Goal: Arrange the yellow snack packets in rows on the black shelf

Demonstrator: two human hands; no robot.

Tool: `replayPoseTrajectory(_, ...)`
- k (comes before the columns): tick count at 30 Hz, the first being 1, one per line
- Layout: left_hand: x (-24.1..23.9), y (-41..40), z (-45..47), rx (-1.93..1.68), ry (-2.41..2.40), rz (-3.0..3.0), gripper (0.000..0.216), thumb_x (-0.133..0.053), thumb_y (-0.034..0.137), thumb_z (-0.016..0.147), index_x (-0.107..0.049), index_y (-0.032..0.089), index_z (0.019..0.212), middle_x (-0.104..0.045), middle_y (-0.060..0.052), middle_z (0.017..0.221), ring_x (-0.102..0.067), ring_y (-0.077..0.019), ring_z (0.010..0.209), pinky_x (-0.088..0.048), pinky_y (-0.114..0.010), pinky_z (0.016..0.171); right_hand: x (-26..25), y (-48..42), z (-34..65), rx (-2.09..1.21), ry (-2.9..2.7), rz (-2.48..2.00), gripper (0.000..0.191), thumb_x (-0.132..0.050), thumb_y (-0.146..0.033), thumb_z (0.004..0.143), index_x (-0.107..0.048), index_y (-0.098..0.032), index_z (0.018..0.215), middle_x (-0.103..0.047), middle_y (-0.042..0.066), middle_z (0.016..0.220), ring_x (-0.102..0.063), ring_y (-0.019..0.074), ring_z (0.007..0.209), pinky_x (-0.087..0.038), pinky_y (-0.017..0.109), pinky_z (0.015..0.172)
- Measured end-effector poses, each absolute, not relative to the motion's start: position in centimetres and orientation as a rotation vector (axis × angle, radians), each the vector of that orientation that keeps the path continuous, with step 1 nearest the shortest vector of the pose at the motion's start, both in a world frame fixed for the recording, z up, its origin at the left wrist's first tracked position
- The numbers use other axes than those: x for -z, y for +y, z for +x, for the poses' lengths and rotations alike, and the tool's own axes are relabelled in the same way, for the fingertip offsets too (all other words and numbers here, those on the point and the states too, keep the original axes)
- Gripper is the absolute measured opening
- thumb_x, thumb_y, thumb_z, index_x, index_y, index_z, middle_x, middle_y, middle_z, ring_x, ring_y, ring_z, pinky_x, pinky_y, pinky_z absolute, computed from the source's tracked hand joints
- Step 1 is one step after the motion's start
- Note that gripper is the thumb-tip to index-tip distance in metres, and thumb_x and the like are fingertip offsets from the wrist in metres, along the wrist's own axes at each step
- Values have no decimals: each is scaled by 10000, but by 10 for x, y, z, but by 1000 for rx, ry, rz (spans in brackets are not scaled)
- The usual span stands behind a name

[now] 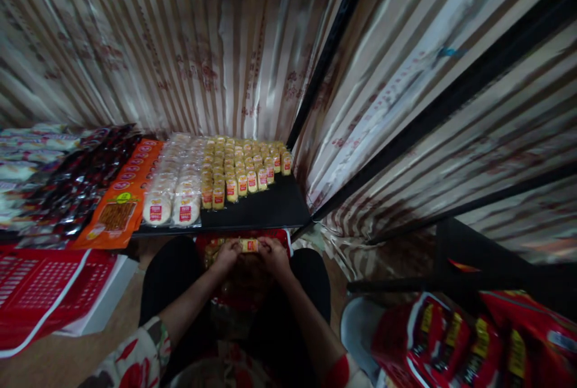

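Observation:
Between my knees, my left hand [231, 251] and my right hand [273, 253] pinch the two ends of a small yellow wrapped snack pack [249, 246] with a red label. The pack lies level over a red basket [288, 239], where more yellow packs show dimly beside my left hand. On the black shelf [270, 207] ahead, rows of similar yellow snack packs [242, 184] stand upright with their labels facing me. Left of them are rows of round white wrapped biscuits [186, 204] in clear film.
Further left on the shelf lie orange snack bags [118, 207], dark shiny packets [85, 177] and white packets [31, 153]. A red basket [40, 292] is at lower left. Red bags [473, 346] fill the lower right. Black posts [331, 45] and a striped curtain [202, 33] border the shelf.

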State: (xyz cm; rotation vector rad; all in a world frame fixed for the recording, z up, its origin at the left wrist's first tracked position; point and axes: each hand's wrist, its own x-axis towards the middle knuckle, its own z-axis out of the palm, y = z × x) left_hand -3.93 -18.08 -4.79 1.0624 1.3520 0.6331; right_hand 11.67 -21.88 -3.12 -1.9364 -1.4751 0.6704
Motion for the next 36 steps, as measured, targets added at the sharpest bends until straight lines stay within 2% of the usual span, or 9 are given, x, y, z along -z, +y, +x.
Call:
replayPoseTrajectory(4, 29, -186, -43, -665, 1271, 958, 176, -528, 245, 789, -563, 133, 919, -604, 12, 548, -569, -99, 466, -400, -175, 440, 17, -224, 115, -605, -1453, -1878, 246, -547, -257, 750, -674, -212, 956, -622, 35, 804, -587, 139, 673, -484, 264, 711)
replayPoseTrajectory(7, 12, -187, -42, -756, 1175, 775, 140, -586, 197, 761, -532, 127, 870, -639, -21, 654, -592, -89, 477, -387, -159, 413, 12, -227, 115, -574, -1309, -1850, 373, -578, -315, 728, -617, -176, 1072, -628, 64, 881, -599, 160, 719, -486, 291, 732)
replayPoseTrajectory(10, -4, -190, -39, -821, 1061, 672, 141, -604, 156, 751, -538, 121, 870, -662, -67, 799, -638, -108, 554, -432, -169, 450, 8, -228, 114, -697, -1088, -1803, 473, -602, -394, 704, -570, -159, 1114, -645, 75, 912, -611, 172, 724, -491, 310, 716)
replayPoseTrajectory(14, -15, -194, -31, -839, 961, 623, 157, -625, 167, 747, -565, 118, 885, -665, -90, 862, -662, -139, 637, -482, -199, 516, 0, -227, 109, -1017, -884, -1541, 402, -594, -464, 702, -606, -157, 961, -666, 67, 836, -627, 181, 731, -491, 282, 651)
replayPoseTrajectory(18, -18, -196, -16, -870, 946, 591, 215, -672, 191, 709, -579, 120, 890, -666, -88, 842, -658, -148, 661, -500, -217, 553, -10, -224, 103, -1074, -755, -1384, 358, -632, -459, 673, -596, -172, 884, -660, 32, 758, -628, 170, 703, -489, 263, 642)
replayPoseTrajectory(24, -24, -189, 6, -886, 937, 727, 325, -687, 274, 682, -609, 127, 961, -666, -81, 870, -636, -148, 737, -497, -218, 599, -19, -211, 109, -964, -729, -1414, 369, -623, -447, 672, -583, -183, 926, -656, 32, 788, -623, 166, 686, -501, 262, 614)
replayPoseTrajectory(29, -23, -168, 26, -819, 1224, 978, 360, -593, 141, 720, -567, 158, 1078, -630, -77, 993, -589, -91, 648, -474, -188, 565, -19, -185, 140, -795, -842, -1526, 392, -552, -389, 726, -585, -170, 1049, -663, 57, 876, -625, 188, 780, -503, 289, 696)
replayPoseTrajectory(32, -27, -151, 41, -887, 1262, 1203, 385, -536, 79, 720, -572, 187, 1088, -591, -77, 1091, -594, -109, 731, -505, -233, 698, -20, -161, 164, -611, -972, -1645, 415, -489, -361, 770, -572, -160, 1123, -654, 85, 971, -612, 205, 857, -487, 322, 770)
replayPoseTrajectory(36, -35, -127, 70, -954, 1091, 1246, 354, -491, 107, 761, -580, 212, 1087, -538, -69, 1211, -585, -153, 920, -508, -280, 816, -26, -124, 189, -352, -1131, -1798, 428, -437, -312, 803, -549, -148, 1183, -617, 119, 1079, -563, 224, 998, -429, 361, 884)
